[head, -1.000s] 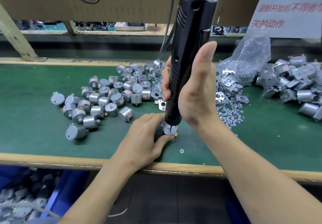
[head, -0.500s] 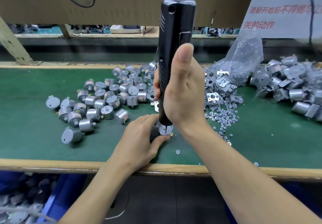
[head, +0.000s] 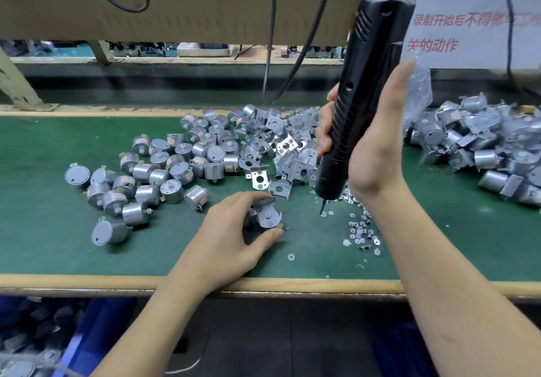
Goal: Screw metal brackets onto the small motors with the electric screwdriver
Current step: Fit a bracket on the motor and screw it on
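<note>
Green matting covers your table (head: 58,244), and below its front-left corner a blue bin (head: 96,332) holds more motors (dim and blurred down there). Toward the far right edge a clear plastic bag (head: 421,89) sits crumpled behind your right hand (head: 377,148); what it holds cannot be made out. That hand is wrapped round the lower body of the electric screwdriver (head: 360,98), thumb laid up along the casing. The tool's long axis runs nearly upright, top leaning right, and its bit (head: 322,209) points down at the scattered screws (head: 360,230). Your left hand (head: 231,239) curls fingers and thumb round a bracketed motor (head: 268,217) near the middle of the front edge. The piece sits at your fingertips, down on the matting, bracket face up, just left of the bit and apart from it. Loose motors (head: 164,171) spread across the left half of the table, loose brackets (head: 281,148) heap at its centre, and assembled units (head: 483,148) pile by the right edge.
</note>
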`<action>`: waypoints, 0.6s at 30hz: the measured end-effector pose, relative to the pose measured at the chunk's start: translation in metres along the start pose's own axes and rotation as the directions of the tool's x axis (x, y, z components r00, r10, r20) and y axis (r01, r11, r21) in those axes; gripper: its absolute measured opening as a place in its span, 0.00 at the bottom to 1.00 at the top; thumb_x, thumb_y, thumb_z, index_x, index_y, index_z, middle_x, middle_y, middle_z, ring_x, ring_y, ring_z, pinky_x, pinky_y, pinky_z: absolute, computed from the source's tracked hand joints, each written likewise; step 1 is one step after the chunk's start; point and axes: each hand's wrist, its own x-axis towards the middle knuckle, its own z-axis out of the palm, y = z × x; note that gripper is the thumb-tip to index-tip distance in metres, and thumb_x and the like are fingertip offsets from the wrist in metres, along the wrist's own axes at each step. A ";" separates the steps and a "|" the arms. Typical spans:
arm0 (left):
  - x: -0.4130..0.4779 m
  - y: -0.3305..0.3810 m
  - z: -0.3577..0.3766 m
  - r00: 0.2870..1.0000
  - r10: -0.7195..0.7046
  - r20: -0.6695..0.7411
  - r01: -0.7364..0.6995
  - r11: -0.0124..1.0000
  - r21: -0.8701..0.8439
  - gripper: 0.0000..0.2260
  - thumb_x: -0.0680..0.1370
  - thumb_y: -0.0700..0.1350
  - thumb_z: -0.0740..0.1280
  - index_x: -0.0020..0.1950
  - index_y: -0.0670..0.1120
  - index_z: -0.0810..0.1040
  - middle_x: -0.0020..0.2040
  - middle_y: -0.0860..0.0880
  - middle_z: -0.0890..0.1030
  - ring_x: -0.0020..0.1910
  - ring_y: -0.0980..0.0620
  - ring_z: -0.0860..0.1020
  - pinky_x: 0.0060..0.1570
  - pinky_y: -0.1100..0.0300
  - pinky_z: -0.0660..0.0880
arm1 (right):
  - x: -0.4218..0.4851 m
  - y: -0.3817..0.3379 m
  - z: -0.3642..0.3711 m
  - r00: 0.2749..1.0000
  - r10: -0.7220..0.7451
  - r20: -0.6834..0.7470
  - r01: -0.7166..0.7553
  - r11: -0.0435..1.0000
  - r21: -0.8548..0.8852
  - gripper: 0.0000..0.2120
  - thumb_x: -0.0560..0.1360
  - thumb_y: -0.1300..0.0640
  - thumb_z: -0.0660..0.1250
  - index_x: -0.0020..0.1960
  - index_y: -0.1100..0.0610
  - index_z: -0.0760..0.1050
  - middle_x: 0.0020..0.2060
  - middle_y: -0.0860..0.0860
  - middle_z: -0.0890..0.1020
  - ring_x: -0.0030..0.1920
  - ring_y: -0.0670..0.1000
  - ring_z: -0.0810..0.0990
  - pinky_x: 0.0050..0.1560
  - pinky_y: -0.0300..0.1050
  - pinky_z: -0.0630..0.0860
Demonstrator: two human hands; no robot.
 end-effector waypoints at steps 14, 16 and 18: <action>0.003 -0.005 0.001 0.991 -0.130 0.022 0.132 0.985 -0.114 0.14 0.76 0.54 0.65 0.61 0.56 0.80 0.35 0.53 0.76 0.36 0.56 0.74 0.37 0.71 0.65 | -0.003 0.012 -0.019 0.999 0.012 -0.049 -0.014 0.999 -0.041 0.36 0.62 0.17 0.57 0.37 0.50 0.75 0.29 0.53 0.75 0.26 0.54 0.71 0.30 0.44 0.70; 0.003 -0.005 0.001 0.991 -0.134 0.023 0.135 0.984 -0.116 0.14 0.76 0.53 0.64 0.61 0.56 0.80 0.34 0.52 0.76 0.35 0.56 0.74 0.36 0.71 0.65 | -0.002 0.012 -0.019 0.999 0.016 -0.049 -0.019 0.999 -0.045 0.37 0.62 0.17 0.57 0.38 0.52 0.75 0.30 0.53 0.75 0.26 0.54 0.71 0.30 0.45 0.70; 0.003 -0.004 0.000 0.991 -0.133 0.015 0.134 0.984 -0.118 0.14 0.76 0.53 0.64 0.60 0.56 0.80 0.34 0.53 0.75 0.35 0.56 0.73 0.36 0.71 0.65 | -0.001 0.013 -0.020 0.999 0.019 -0.045 -0.021 0.999 -0.043 0.37 0.62 0.17 0.57 0.38 0.52 0.74 0.30 0.53 0.75 0.26 0.54 0.71 0.30 0.45 0.70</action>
